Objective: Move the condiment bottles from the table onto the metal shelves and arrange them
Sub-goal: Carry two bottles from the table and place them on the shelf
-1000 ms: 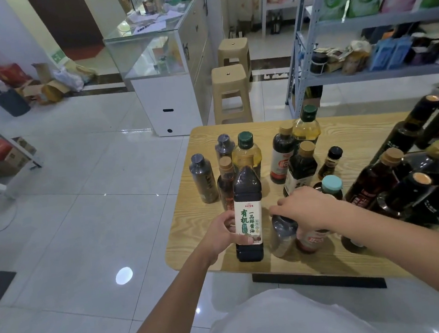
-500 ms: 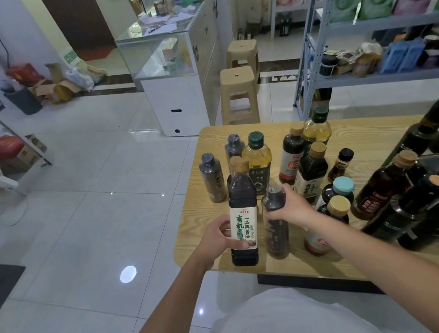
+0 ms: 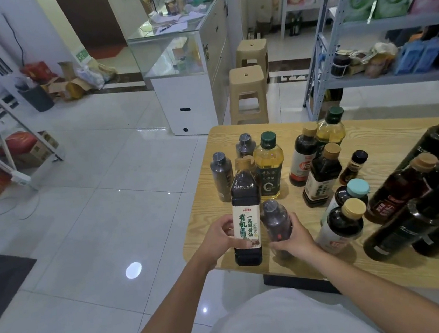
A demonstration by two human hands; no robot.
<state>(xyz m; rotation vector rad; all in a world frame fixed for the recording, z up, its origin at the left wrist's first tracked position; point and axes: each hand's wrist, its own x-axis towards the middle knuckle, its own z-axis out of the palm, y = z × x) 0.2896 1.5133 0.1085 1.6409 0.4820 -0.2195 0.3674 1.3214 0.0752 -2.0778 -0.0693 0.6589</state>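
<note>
Standing bottles crowd a light wood tabletop (image 3: 387, 127) on glossy white floor tiles (image 3: 96, 220). Grey metal shelves (image 3: 317, 47) rise behind it at right, with a glass counter (image 3: 183, 61) and two tan stools (image 3: 247, 93) beyond. The left hand (image 3: 222, 238) grip wraps the tall soy sauce bottle (image 3: 246, 217) at its label, near the tabletop's front left edge. The right hand (image 3: 293, 240) grip curls round the small dark bottle (image 3: 275, 222) just beside it. Large dark bottles (image 3: 409, 227) at right are cut off by the frame. Cannot tell if either held bottle rests on the wood.
</note>
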